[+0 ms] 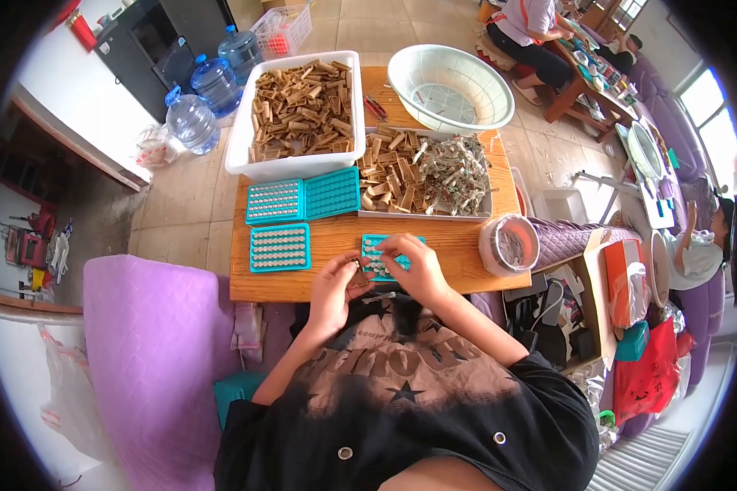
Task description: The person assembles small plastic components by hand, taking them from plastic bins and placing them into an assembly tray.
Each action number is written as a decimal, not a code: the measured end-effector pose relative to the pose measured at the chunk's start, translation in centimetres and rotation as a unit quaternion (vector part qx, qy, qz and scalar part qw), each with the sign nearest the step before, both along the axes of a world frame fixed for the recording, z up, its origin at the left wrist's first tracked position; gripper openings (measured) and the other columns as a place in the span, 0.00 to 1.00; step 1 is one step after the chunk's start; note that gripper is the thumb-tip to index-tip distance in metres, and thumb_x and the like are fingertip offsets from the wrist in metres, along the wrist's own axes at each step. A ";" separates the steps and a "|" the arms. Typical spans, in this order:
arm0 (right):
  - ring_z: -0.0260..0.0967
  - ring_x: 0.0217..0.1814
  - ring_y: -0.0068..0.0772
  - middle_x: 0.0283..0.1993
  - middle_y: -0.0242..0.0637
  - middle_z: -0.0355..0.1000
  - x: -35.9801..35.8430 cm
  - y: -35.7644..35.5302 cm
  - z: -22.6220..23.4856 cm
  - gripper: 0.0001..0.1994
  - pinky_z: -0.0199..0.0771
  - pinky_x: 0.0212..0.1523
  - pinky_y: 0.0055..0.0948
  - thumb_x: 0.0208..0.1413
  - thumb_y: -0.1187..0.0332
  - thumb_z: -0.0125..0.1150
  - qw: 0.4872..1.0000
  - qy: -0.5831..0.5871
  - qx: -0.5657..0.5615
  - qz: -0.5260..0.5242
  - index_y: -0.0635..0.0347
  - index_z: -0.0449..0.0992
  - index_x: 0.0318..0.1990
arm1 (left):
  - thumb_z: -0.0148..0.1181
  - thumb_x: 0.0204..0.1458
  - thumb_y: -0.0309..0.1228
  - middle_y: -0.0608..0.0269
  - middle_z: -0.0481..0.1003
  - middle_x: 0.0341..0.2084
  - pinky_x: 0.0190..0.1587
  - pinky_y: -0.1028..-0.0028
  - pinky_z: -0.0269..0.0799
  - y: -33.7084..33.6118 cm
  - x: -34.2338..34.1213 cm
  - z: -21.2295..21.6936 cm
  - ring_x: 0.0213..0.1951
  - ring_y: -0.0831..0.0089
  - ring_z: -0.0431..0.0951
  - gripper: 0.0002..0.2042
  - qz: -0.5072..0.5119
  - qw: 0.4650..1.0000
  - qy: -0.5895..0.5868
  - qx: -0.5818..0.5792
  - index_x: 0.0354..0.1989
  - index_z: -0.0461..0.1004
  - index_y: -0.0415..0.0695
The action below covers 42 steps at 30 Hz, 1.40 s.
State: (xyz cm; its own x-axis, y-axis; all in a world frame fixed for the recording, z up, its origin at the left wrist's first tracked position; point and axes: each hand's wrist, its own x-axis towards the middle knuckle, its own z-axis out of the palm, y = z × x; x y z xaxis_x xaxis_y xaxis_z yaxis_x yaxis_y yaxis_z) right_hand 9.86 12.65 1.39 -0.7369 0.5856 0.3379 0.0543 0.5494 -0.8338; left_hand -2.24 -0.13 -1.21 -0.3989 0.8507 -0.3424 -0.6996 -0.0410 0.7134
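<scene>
My left hand [333, 289] is closed on a small brown casing [360, 279] near the front edge of the table. Beside it, my right hand [418, 268] has its fingers pinched together over a teal tray [369, 243] holding small silver pieces. What those fingertips grip, if anything, is too small to tell. To the left lies a second teal tray [280, 248] with rows of round silver pieces. Behind that are a similar filled tray [274, 201] and a teal tray with bare-looking slots [332, 192].
A white tub [241, 155] of brown casings stands at the back left. A shallow box [434, 216] holds more casings and a heap of wired metal strips [454, 173]. Behind is a pale basket [450, 86]; a small bucket [509, 245] sits at the table's right edge. Other people sit farther right.
</scene>
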 end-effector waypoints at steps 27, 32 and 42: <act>0.72 0.31 0.27 0.29 0.37 0.71 0.2 -1.0 1.0 0.06 0.73 0.35 0.24 0.44 0.79 0.62 0.999 0.002 -0.021 0.042 0.65 0.72 0.30 | 0.47 0.58 0.26 0.56 0.73 0.40 0.42 0.68 0.77 0.2 0.6 -0.5 0.39 0.69 0.77 0.12 -0.038 0.999 0.027 0.005 0.49 0.66 0.36; 0.72 0.33 0.30 0.30 0.38 0.71 0.3 -1.5 0.8 0.08 0.74 0.35 0.26 0.44 0.78 0.62 0.998 -0.004 -0.063 0.029 0.64 0.72 0.34 | 0.47 0.58 0.25 0.57 0.73 0.40 0.42 0.70 0.77 0.4 0.9 0.1 0.39 0.71 0.76 0.13 -0.042 0.998 0.045 0.010 0.50 0.67 0.36; 0.73 0.35 0.35 0.33 0.39 0.73 0.6 -1.4 1.1 0.08 0.75 0.35 0.28 0.45 0.78 0.61 1.000 0.005 0.018 0.009 0.63 0.71 0.34 | 0.48 0.58 0.26 0.58 0.73 0.41 0.43 0.73 0.76 0.5 1.0 0.2 0.39 0.74 0.76 0.15 -0.065 0.996 0.064 0.000 0.52 0.65 0.35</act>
